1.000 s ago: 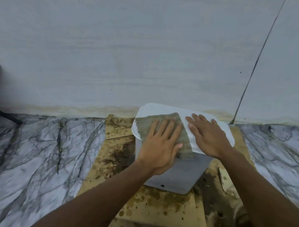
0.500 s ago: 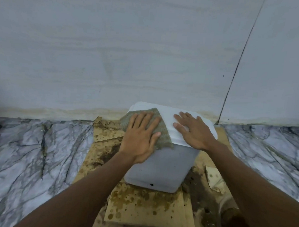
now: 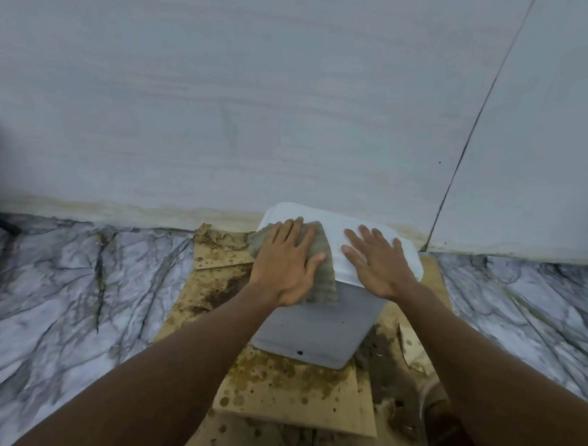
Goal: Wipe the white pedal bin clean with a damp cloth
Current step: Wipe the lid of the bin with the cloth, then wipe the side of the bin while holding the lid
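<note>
Found bin [image 3: 315, 328] at centre, on stained cardboard [image 3: 288, 394], wall at 12 o'clock. Pressed cloth [image 3: 325, 278] onto lid's 9 o'clock half with left hand [image 3: 284, 261], fingers straight, gripping nothing. Steadied lid at 3 o'clock with right hand [image 3: 378, 263], flat, released. Judged likely risks: dragging cloth off 6 o'clock edge; tipping or skidding bin by pressing hard.

Setting: domestic interior seen at floor level, likely a kitchen or utility corner; the exact room cannot be told. Evidence: floor [image 3: 63, 297] laid in grey-veined marble-look tile; wall [image 3: 257, 103] clad in large pale tiles, one dark joint [image 3: 471, 143] seen; yellowed stain band [image 3: 134, 210] noted along the wall foot; spotted cardboard sheets [image 3: 295, 401] laid on the floor under a white pedal bin [image 3: 315, 331].
</note>
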Available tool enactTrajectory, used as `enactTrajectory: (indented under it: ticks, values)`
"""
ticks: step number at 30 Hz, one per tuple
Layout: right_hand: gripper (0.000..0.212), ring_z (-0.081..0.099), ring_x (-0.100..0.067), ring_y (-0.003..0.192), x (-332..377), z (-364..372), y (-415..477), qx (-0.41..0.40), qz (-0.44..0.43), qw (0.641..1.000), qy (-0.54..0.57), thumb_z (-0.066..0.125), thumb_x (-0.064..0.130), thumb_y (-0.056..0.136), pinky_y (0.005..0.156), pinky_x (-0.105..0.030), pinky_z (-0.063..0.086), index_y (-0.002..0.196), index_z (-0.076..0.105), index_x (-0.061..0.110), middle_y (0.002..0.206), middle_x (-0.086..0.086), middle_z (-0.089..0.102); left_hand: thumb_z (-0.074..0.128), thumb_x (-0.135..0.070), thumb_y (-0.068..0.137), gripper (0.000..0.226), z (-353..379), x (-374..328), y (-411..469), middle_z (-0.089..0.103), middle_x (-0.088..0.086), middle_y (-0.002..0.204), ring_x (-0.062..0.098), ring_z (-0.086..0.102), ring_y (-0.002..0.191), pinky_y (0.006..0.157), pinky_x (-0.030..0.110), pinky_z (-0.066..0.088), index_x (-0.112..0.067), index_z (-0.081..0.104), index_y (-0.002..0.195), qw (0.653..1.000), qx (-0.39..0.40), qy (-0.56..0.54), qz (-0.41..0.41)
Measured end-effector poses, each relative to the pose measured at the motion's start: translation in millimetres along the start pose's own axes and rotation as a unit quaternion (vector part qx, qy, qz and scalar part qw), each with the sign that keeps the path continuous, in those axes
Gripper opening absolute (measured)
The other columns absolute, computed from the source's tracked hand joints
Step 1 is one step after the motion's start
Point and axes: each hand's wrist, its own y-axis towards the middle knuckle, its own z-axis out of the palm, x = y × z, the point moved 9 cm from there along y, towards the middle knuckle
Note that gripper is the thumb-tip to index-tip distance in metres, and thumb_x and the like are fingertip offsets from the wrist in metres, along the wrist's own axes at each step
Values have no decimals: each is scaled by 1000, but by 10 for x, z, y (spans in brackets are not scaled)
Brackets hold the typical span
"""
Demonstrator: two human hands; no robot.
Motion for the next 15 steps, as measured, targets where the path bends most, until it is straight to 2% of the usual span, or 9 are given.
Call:
enactTrajectory:
  ticks: [3, 5, 8, 11, 15]
  values:
    - [62, 3, -21, 154, -129, -12, 68, -15, -2, 1000, 14, 14, 61, 100, 123, -53, 0, 157, 16, 37, 168, 3, 8, 11, -51, 106, 65, 117, -164, 78, 11, 14, 167, 30, 5, 154, 125, 46, 1, -15, 10, 160, 995, -53, 54, 64]
    - [63, 7, -20, 154, -180, -45, 200, -29, -4, 999, 12, 14, 62, 100, 123, -53, 3, 157, 19, 37, 167, 3, 12, 18, -47, 107, 64, 241, -272, 108, 9, 15, 167, 31, 3, 155, 125, 50, 4, -14, 8, 160, 986, -92, 72, 118]
    - [61, 15, -21, 153, -206, -127, 510, -29, -6, 1000, 10, 14, 59, 101, 121, -51, 10, 156, 23, 33, 166, 2, 19, 26, -43, 107, 67, 396, -256, 270, -4, 16, 167, 31, -7, 155, 125, 51, 3, -12, -1, 160, 978, -138, 85, 134]
    - [55, 28, -24, 147, -246, -202, 770, -29, -14, 999, 32, 18, 52, 105, 117, -46, 20, 153, 32, 30, 160, 0, 33, 30, -42, 106, 68, 572, -214, 469, -10, 15, 166, 31, -7, 155, 125, 50, -1, -13, 0, 160, 969, -169, 100, 152]
    - [55, 38, -23, 142, -405, -225, 983, -53, 0, 997, 52, 21, 58, 103, 113, -43, 26, 149, 39, 35, 155, 4, 43, 31, -42, 106, 68, 768, -200, 661, -16, 13, 166, 30, -8, 154, 124, 48, -7, -14, -1, 160, 954, -222, 104, 175]
